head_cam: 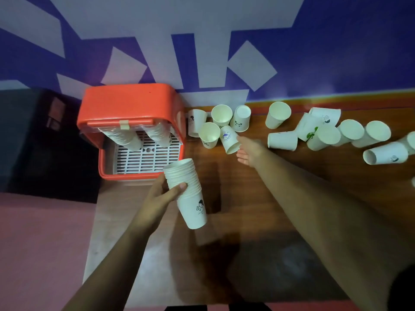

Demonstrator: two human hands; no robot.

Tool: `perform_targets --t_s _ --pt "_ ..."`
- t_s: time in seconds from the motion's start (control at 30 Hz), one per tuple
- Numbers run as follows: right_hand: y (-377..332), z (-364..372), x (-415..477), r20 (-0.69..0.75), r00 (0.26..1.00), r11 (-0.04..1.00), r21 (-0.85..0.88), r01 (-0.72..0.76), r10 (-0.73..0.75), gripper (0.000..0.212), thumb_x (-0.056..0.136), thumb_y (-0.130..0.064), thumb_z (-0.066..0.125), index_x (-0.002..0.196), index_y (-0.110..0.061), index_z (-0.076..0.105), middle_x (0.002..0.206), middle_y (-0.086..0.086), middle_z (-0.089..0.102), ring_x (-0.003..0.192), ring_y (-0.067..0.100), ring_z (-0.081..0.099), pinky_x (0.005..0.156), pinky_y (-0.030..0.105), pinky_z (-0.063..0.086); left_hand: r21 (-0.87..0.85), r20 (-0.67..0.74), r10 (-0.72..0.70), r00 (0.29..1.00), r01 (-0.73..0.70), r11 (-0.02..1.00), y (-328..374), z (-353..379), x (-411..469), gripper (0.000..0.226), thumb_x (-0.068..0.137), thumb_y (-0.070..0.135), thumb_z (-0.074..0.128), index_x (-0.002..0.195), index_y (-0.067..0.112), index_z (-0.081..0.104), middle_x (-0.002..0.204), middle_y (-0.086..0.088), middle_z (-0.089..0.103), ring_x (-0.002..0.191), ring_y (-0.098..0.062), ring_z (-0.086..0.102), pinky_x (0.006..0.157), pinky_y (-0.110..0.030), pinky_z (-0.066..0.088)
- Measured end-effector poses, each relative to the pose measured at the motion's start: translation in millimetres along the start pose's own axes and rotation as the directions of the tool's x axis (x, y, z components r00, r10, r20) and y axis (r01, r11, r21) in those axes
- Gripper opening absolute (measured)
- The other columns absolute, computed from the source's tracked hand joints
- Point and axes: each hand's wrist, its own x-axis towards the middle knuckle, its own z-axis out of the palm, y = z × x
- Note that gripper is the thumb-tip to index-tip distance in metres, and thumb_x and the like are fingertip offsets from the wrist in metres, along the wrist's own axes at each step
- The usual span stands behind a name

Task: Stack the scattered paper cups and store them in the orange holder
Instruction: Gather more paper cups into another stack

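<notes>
Left grip (165,194), centre of frame, is curling round a nested stack of cups (188,196): thumb crossing the front of the stack just under the ridged rims, fingers hidden behind. Stack is tilting, rims toward the upper left, base toward the lower right, hanging above the counter (258,198) just in front of the orange holder (125,104). Holder is sitting upper left of centre, front open, white grid tray (143,158) showing; two cup stacks (122,136) are leaning inside under its top. Right grip (248,151) is reaching to the upper centre, thumb and fingers spread at the open mouth of a blue-logo cup (229,138) lying tilted on the counter; cannot tell whether it is closing on the cup or only touching it. Other loose cups (278,115) are lying scattered along the counter's far edge toward the right of frame, some upright, some on their sides.
</notes>
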Motion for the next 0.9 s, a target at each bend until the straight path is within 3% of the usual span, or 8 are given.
perform_targets --t_s 0.17,0.27,0.37,0.5,0.57,0.63,0.77,0.9 --pt "8.5 18.7 24.5 -0.182 0.983 1.0 -0.005 -0.009 0.008 0.044 0.09 -0.022 0.069 0.128 -0.003 0.058 0.118 0.011 0.067 0.094 0.018 0.065 0.067 0.032 0.051 0.021 0.027 -0.025 0.999 0.025 0.999 -1.8 -33.2 12.8 0.064 0.078 0.038 0.078 0.136 0.016 0.059 0.129 -0.009 0.071 0.123 -0.029 0.066 0.106 -0.051 0.05" --pt "15.2 17.8 18.9 -0.242 0.969 0.998 0.035 0.058 -0.047 0.044 0.088 -0.017 0.069 0.128 -0.002 0.058 0.115 0.007 0.065 0.087 0.017 0.063 0.073 0.032 0.053 0.036 0.052 -0.018 0.998 0.016 0.999 -1.0 -48.2 18.6 0.064 0.078 0.037 0.078 0.135 0.015 0.059 0.128 -0.008 0.071 0.122 -0.027 0.067 0.105 -0.048 0.051" --pt "25.9 12.6 -11.0 -0.332 0.926 0.982 0.007 0.191 -0.178 0.042 0.088 -0.013 0.067 0.128 0.0 0.059 0.117 0.01 0.062 0.101 0.024 0.063 0.081 0.034 0.052 0.068 0.081 -0.029 0.996 0.024 0.997 1.0 -60.2 23.4 0.065 0.078 0.038 0.079 0.136 0.016 0.058 0.129 -0.006 0.071 0.122 -0.025 0.067 0.106 -0.049 0.051" --pt "38.4 6.8 -56.5 -0.403 0.823 0.911 -0.262 0.317 -0.402 0.028 0.088 -0.023 0.061 0.112 -0.01 0.067 0.127 0.01 0.061 0.112 0.025 0.062 0.08 0.032 0.056 0.248 0.115 -0.032 0.993 0.003 0.969 12.0 -67.6 28.3 0.06 0.078 0.042 0.086 0.131 0.03 0.06 0.123 0.007 0.072 0.111 -0.008 0.069 0.097 -0.039 0.054" --pt "34.6 12.7 -80.5 -0.345 0.783 0.841 -0.372 0.393 -0.518 0.013 0.084 -0.031 0.06 0.087 -0.019 0.065 0.121 0.011 0.059 0.106 0.022 0.062 0.076 0.027 0.056 0.349 0.138 -0.015 0.99 -0.035 0.936 19.0 -71.6 29.8 0.055 0.08 0.036 0.086 0.129 0.034 0.06 0.116 0.014 0.072 0.102 0.001 0.067 0.088 -0.029 0.053" --pt "26.9 24.5 -105.6 -0.224 0.727 0.722 -0.481 0.497 -0.649 0.019 0.084 -0.032 0.063 0.07 -0.022 0.056 0.117 0.012 0.056 0.101 0.016 0.059 0.073 0.017 0.047 0.391 0.167 0.004 0.986 -0.069 0.918 24.9 -77.2 31.0 0.054 0.081 0.032 0.086 0.128 0.035 0.06 0.114 0.016 0.072 0.1 0.002 0.065 0.083 -0.023 0.051" --pt "13.3 59.1 -160.3 0.096 0.691 0.576 -0.479 0.663 -0.716 0.016 0.089 -0.021 0.065 0.079 -0.01 0.06 0.126 -0.003 0.055 0.113 0.01 0.054 0.09 0.026 0.048 0.433 0.204 0.079 0.976 -0.163 0.887 37.3 -89.6 28.2 0.058 0.08 0.03 0.087 0.13 0.039 0.059 0.114 0.028 0.068 0.101 0.003 0.064 0.076 -0.011 0.05" --pt "10.6 90.8 -185.5 0.38 0.686 0.457 -0.535 0.71 -0.621 0.01 0.086 -0.019 0.069 0.083 -0.014 0.061 0.124 -0.012 0.056 0.111 0.002 0.054 0.097 0.028 0.048 0.455 0.24 0.166 0.957 -0.262 0.851 48.7 -103.7 20.5 0.062 0.077 0.025 0.09 0.126 0.045 0.058 0.115 0.029 0.068 0.102 0.001 0.065 0.077 -0.012 0.05"
